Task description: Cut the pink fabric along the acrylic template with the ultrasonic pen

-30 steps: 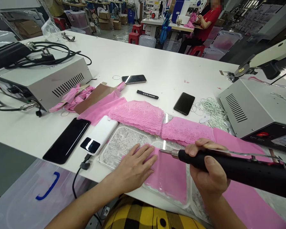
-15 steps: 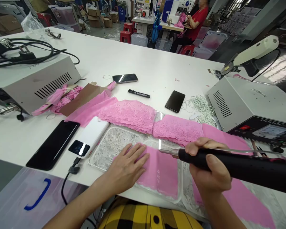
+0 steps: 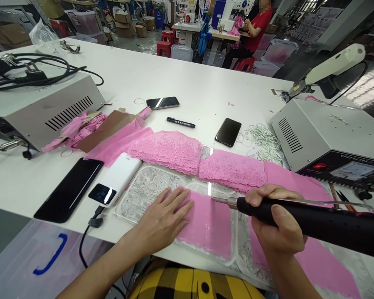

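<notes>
On the worktop, the left hand lies loosely spread over pink cloth, while the right hand grips a black tool whose tip now sits slightly farther from those fingers, suggesting gradual progress.

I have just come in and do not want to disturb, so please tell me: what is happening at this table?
A person's left hand lies flat, fingers slightly spread, on a piece of pink fabric. The right hand grips a black handheld tool, its metal tip near the fabric's far edge; I cannot tell whether it touches. Pink lace pieces are stacked just beyond.
</notes>
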Demonstrator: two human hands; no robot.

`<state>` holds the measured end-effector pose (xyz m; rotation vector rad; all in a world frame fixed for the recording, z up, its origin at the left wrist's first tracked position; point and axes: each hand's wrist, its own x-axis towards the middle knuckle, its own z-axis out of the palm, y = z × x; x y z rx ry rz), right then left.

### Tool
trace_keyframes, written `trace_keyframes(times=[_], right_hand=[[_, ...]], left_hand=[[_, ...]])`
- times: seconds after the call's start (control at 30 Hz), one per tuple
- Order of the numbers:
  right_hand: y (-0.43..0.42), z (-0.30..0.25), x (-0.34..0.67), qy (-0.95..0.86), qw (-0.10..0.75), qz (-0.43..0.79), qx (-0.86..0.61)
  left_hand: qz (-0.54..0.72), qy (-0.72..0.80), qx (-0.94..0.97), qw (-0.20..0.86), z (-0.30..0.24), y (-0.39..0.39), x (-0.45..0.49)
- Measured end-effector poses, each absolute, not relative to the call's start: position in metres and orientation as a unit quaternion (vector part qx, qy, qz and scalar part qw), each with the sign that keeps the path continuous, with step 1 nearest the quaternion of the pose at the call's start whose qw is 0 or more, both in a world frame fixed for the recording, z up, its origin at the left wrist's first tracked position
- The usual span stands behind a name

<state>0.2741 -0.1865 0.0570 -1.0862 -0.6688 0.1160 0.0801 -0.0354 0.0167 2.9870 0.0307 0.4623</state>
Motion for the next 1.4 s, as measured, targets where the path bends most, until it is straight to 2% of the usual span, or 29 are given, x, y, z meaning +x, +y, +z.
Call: trace_keyframes(times=[0.2, 0.53, 1.4], right_hand=[[-0.185, 0.057, 0.277, -0.321, 0.802, 0.039, -0.502], [-0.216, 0.063, 0.304, -0.221, 0.814, -0.043, -0.536], [-0.218, 0.054, 0.302, -0.293, 0.806, -0.004, -0.513]], left_hand=[[0.168, 0.006, 0.985, 0.045, 0.015, -0.033, 0.08], [0.198, -0.038, 0.979, 0.038, 0.019, -0.048, 0.084], [0.158, -0.047, 0.983, 0.085, 0.013, -0.073, 0.083]])
